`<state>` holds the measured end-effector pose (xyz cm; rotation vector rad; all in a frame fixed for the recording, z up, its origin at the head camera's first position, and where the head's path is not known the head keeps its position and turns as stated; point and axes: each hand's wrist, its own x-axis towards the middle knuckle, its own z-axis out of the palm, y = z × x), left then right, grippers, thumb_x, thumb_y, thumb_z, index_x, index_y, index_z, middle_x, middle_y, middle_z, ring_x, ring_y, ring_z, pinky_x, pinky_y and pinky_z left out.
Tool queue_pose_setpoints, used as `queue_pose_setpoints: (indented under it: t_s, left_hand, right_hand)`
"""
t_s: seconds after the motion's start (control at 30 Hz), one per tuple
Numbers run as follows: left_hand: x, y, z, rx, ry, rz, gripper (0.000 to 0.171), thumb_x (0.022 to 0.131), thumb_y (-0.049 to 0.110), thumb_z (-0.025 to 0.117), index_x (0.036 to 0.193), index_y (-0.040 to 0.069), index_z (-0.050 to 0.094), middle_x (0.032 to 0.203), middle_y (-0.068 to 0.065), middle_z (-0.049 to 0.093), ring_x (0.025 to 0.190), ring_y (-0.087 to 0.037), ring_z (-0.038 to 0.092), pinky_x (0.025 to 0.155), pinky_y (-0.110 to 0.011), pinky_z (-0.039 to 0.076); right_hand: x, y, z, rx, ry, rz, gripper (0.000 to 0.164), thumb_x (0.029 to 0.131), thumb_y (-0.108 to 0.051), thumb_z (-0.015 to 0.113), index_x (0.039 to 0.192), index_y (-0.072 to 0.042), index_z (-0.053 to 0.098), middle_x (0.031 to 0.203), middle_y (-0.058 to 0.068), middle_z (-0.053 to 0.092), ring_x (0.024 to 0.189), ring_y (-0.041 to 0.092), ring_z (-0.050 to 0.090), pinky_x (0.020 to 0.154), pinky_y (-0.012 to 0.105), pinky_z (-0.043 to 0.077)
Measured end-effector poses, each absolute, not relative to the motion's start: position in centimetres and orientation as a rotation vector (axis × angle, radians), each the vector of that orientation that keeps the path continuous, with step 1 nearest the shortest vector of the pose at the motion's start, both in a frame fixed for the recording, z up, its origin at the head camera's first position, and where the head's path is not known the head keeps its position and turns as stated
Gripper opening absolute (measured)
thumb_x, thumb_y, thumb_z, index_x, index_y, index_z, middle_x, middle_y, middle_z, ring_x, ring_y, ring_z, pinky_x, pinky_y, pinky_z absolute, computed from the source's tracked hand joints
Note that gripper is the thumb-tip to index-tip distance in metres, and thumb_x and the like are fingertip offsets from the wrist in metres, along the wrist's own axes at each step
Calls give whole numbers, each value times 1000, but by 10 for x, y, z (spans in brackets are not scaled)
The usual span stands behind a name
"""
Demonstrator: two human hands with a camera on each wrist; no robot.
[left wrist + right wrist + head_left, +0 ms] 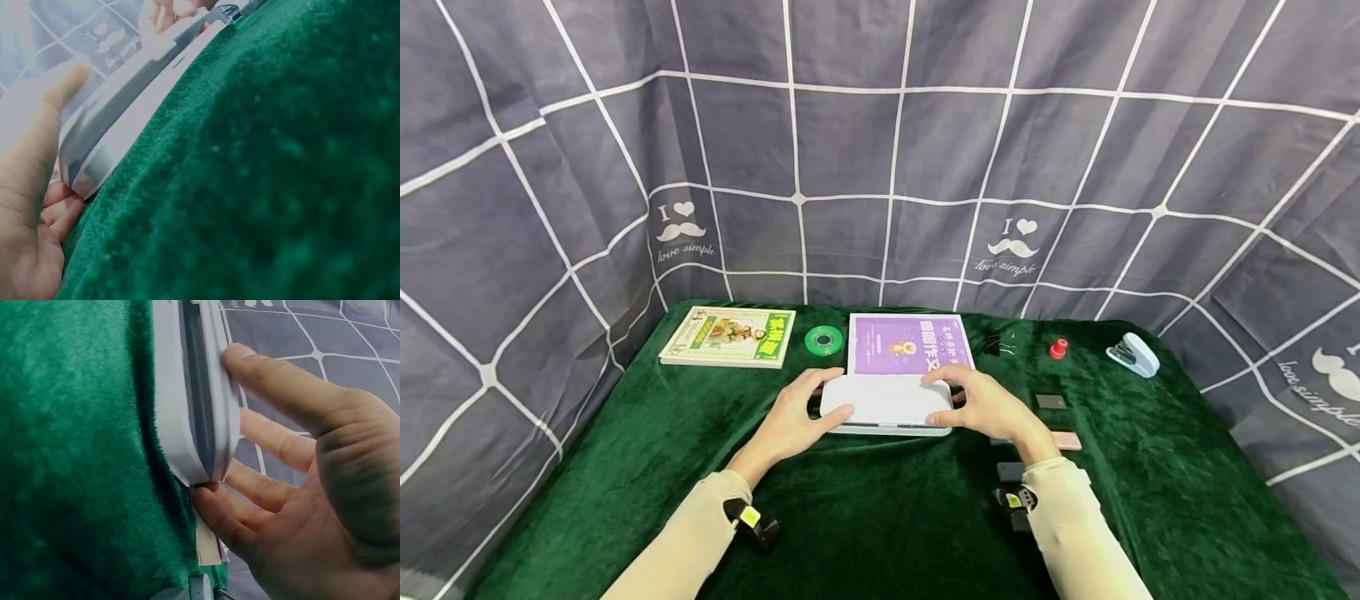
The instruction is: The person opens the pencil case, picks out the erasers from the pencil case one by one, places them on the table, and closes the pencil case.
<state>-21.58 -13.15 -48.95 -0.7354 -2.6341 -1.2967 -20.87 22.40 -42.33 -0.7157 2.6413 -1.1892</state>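
Observation:
A flat white pencil case (883,400) lies in front of a purple book, its long side facing me. In the right wrist view a dark gap runs between its lid (219,412) and its base (167,394). My left hand (793,417) holds the left end, thumb at the near edge of the lid and fingers around the corner. At the other end my right hand (988,408) grips it, with the thumb on the lid's near corner and other fingers along the end and far edge. Something red shows beside the far end in the left wrist view.
Behind the case lies the purple book (887,342). A green tape roll (812,343) and a yellow-green book (730,333) are left. To the right are a black binder clip (994,343), a red-capped item (1058,348), a pale stapler-like tool (1138,356) and several small blocks.

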Motion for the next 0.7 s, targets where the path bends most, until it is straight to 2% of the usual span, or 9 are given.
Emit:
queue_pose_setpoints:
  t_s: [0.2, 0.4, 0.7]
  left_hand:
    - [-217, -131, -492, -756, -2618, -1293, 71, 99, 39, 86, 159, 11, 60, 150, -9, 65, 129, -31, 69, 110, -55, 58]
    - [-216, -132, -491, -732, -2650, -1329, 76, 96, 41, 90, 160, 13, 59, 152, -8, 63, 132, -32, 68, 112, -56, 57]
    - [-215, -133, -492, -721, -2648, -1335, 77, 95, 39, 92, 160, 14, 59, 152, -7, 63, 132, -32, 67, 113, -55, 57]
  right_hand:
    - [-207, 222, -426, -750, 2691, -1110, 61, 92, -19, 95, 145, -3, 67, 142, 17, 66, 117, 30, 64, 98, 48, 64]
    - [-208, 220, -430, -757, 2730, -1051, 63, 90, -19, 96, 144, -5, 66, 143, 18, 64, 119, 31, 63, 96, 45, 64]
    - [-207, 220, -429, -742, 2785, -936, 66, 90, -25, 96, 147, -10, 65, 146, 15, 64, 118, 29, 61, 101, 51, 57]
